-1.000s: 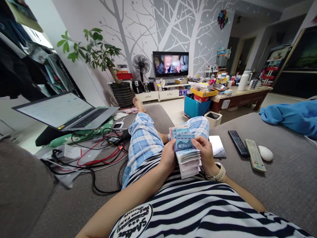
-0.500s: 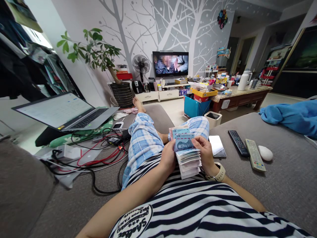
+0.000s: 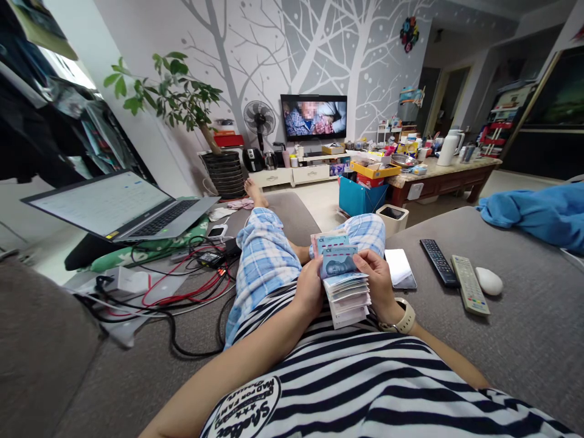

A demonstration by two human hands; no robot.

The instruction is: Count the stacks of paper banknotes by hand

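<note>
You are holding banknotes (image 3: 349,297) over your lap (image 3: 267,267), blue note (image 3: 338,265) facing up, lower ends spreading in layers. Left hand (image 3: 311,287) is gripping their left side; right hand (image 3: 378,281) is pinching blue note's right edge. Watch (image 3: 403,317) is circling your right wrist (image 3: 387,311). Phone (image 3: 401,271) is lying on sofa (image 3: 524,347) just beside right hand; black remote (image 3: 438,263) and pale remote (image 3: 469,286) are lying farther right.
</note>
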